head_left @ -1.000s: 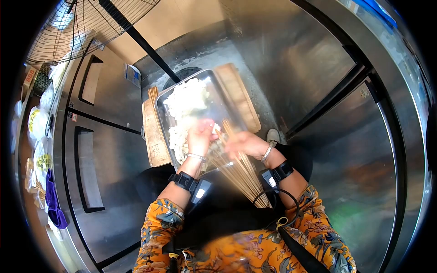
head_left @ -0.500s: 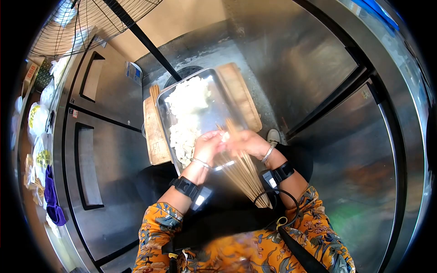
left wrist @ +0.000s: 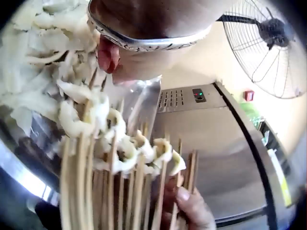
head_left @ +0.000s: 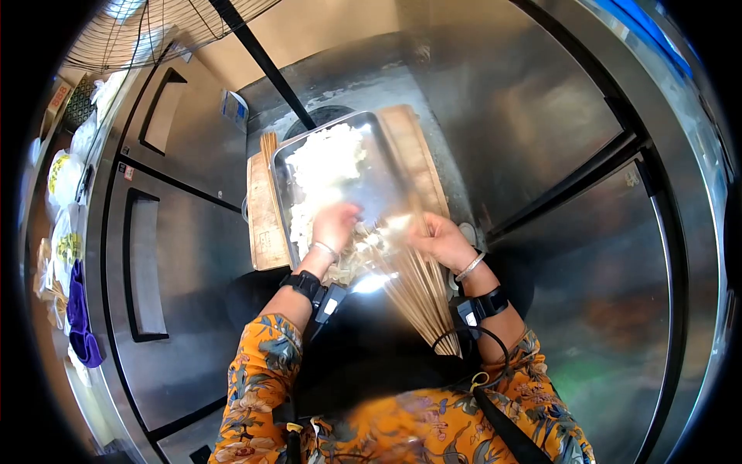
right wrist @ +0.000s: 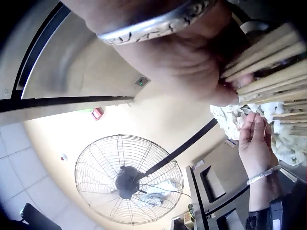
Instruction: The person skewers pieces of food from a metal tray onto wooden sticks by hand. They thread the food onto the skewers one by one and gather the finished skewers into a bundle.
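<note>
My left hand (head_left: pixel 336 224) is over the near left part of a metal tray (head_left: pixel 393 155), its fingers extended at a pile of pale, thin food pieces (head_left: pixel 334 158). My right hand (head_left: pixel 442 238) grips bamboo skewers (head_left: pixel 421 298) near the tray's right side. Its thumb (left wrist: pixel 184 195) presses on the outermost sticks in the left wrist view. Folded white pieces (left wrist: pixel 125 152) are threaded on the tips of several skewers. The skewers fan out, with their lower ends towards my body. In the right wrist view, the left fingertips (right wrist: pixel 256 117) are right at the white pile.
Wooden boards (head_left: pixel 267 224) show on both sides under the tray, with more bare skewers (head_left: pixel 268 147) at its far left edge. Steel cabinets (head_left: pixel 541 170) stand on both sides. A wire fan (right wrist: pixel 128 179) stands beyond; bagged goods (head_left: pixel 68 178) line the left.
My left hand met the right hand at the skewer tips half a second ago; now it has moved left, back over the white pieces. The right hand has shifted slightly right, still holding skewers.
</note>
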### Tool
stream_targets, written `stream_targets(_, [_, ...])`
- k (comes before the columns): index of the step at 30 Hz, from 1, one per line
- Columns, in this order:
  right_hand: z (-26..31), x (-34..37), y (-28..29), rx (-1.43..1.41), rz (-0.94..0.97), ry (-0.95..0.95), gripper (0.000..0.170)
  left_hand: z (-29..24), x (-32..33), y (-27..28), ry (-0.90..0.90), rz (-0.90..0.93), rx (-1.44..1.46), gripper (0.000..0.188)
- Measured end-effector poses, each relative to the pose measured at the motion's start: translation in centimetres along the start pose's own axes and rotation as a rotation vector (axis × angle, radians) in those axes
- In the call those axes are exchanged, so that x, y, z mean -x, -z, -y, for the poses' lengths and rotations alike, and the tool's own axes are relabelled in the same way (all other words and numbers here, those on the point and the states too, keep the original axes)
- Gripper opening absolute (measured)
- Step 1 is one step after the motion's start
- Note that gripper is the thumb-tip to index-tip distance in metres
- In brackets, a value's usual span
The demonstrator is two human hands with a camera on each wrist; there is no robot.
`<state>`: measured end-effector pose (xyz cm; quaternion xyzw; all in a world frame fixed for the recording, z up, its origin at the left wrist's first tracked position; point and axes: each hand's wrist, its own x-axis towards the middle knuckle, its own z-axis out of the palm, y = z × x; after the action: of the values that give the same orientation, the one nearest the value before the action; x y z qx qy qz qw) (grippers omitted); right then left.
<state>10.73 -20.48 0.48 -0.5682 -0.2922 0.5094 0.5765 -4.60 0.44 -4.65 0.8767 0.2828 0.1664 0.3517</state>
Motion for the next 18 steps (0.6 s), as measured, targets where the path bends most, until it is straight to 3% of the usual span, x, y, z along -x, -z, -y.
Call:
stream_targets(3, [-0.3, -0.3, -0.3, -0.024, -0.009, 0.019, 0.024, -2.4, -0.4, 1.0, -0.160, 0.228, -0.236, 0.028])
stream_targets(9, [1.2, 0.2, -0.6, -0.195, 0.043, -0.015, 0.024, -4.1, -1.4, 1.1, -0.247, 0.419, -0.545, 0.016])
stream_targets(12, [1.5, 0.1, -0.1, -0.256, 0.067, -0.010, 0.023, -4.0, -1.3, 0.9, -0.304, 0.334, -0.527, 0.011])
stream_targets(15, [1.1, 0.1, 0.1, -0.225, 0.063, 0.019, 0.020, -4.2, -1.4, 1.5, -0.060, 0.290, -0.487, 0.009])
stream_targets(18, [-0.7, -0.7, 0.1, -0.130, 0.070, 0.067, 0.020, -2.0, -0.9, 1.1, 0.130, -0.098, 0.426, 0.004])
